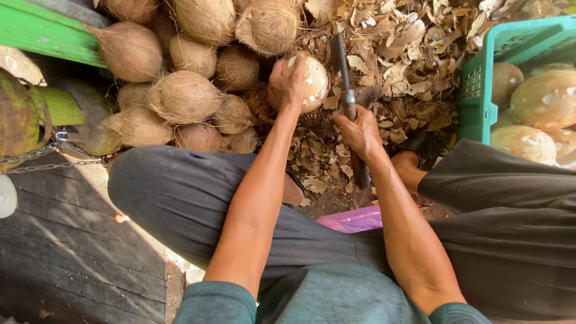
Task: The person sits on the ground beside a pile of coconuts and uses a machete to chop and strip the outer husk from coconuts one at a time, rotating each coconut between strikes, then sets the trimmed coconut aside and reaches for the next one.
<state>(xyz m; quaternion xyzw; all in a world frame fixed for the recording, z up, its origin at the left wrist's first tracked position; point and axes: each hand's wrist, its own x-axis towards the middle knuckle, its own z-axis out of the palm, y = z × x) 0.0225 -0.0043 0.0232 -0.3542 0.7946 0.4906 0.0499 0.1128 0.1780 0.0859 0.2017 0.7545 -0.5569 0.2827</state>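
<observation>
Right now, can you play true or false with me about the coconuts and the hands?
1. The left hand holds a pale, partly peeled coconut. True.
2. The right hand is empty. False: it grips a long metal tool.
3. The green crate holds peeled coconuts. True.
4. The brown husked coconuts are piled inside the crate. False: they lie on the ground at the left.
5. Dry husk scraps cover the ground. True.

Coconuts heaped at left, crate at right, shell scraps between.

I see the pile of brown fibrous husked coconuts (186, 90) ahead of my left knee, the teal plastic slatted crate (480, 90) beside my right knee with pale peeled coconuts (543, 99) in it, and dry husk chips (408, 54) on the ground between.
</observation>
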